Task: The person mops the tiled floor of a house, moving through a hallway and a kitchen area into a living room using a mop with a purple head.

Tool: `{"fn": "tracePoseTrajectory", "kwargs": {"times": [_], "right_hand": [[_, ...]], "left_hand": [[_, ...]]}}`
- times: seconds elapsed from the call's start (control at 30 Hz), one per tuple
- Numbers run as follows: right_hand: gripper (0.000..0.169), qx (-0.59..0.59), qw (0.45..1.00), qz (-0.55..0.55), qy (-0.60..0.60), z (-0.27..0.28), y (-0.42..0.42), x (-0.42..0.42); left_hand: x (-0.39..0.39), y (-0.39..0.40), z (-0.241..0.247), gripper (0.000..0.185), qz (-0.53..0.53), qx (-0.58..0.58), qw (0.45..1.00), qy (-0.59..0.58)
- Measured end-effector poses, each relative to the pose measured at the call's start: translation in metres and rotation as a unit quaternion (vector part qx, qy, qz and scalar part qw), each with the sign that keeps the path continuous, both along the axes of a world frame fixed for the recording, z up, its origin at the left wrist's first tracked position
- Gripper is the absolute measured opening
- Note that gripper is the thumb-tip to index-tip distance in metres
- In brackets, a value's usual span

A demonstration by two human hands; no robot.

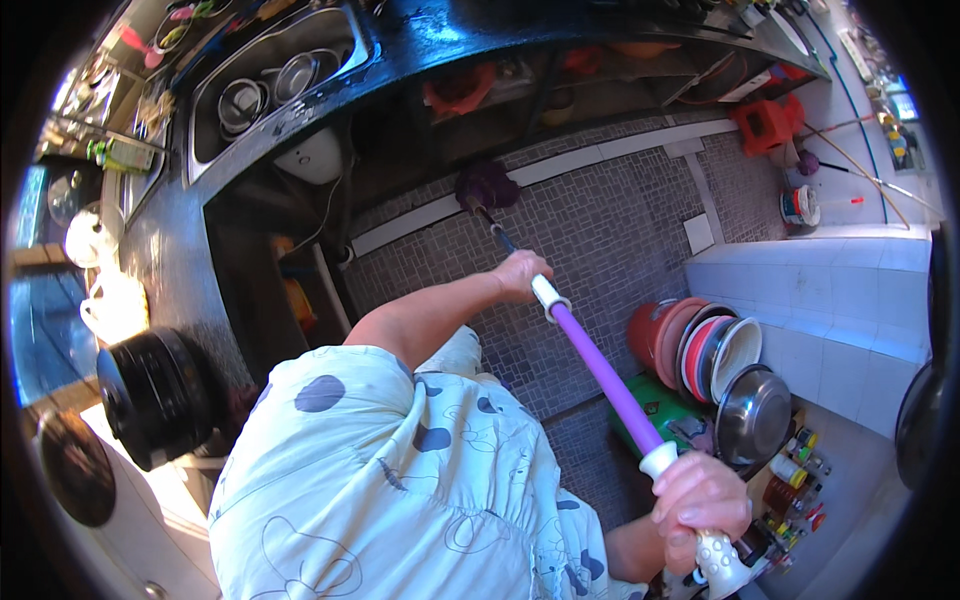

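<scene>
A long-handled mop slants across the view, its dark purple mop head (pixel 487 186) at the floor along the base of the counter. My left hand (pixel 523 274) is closed around the lower shaft, just above its dark blue section and beside a white collar (pixel 550 294). Between my hands runs the purple tube of the mop handle (pixel 604 375). My right hand (pixel 699 502) grips the white upper end, and a knobbed white grip (pixel 721 559) sticks out below the fist. Small brown-grey tiles cover the floor (pixel 600 225) around the mop head.
A steel sink (pixel 210 139) with metal bowls is set in the dark countertop (pixel 442 30). Stacked basins (pixel 720 352), a steel pot (pixel 754 414) and a green gas cylinder (pixel 637 412) stand at right. A white tiled ledge (pixel 810 300), bucket (pixel 799 206) and red plastic stool (pixel 761 126) lie beyond.
</scene>
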State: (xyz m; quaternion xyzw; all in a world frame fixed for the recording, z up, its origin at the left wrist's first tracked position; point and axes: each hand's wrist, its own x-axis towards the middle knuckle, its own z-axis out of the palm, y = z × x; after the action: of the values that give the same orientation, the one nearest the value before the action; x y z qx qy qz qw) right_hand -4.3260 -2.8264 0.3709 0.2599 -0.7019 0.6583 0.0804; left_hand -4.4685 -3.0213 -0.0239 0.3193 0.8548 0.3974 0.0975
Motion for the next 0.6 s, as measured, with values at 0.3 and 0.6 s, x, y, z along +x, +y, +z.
{"fn": "tracePoseTrajectory", "kwargs": {"times": [0.3, 0.6], "right_hand": [[0.017, -0.057, 0.979, -0.190, 0.036, 0.031, 0.093, 0.237], [0.020, 0.057, 0.964, -0.255, 0.046, 0.082, 0.066, 0.328]], "left_hand": [[0.196, 0.167, 0.036, 0.017, -0.156, 0.042, 0.986, -0.032], [0.342, 0.254, 0.068, 0.017, -0.470, 0.074, 0.860, -0.184]]}}
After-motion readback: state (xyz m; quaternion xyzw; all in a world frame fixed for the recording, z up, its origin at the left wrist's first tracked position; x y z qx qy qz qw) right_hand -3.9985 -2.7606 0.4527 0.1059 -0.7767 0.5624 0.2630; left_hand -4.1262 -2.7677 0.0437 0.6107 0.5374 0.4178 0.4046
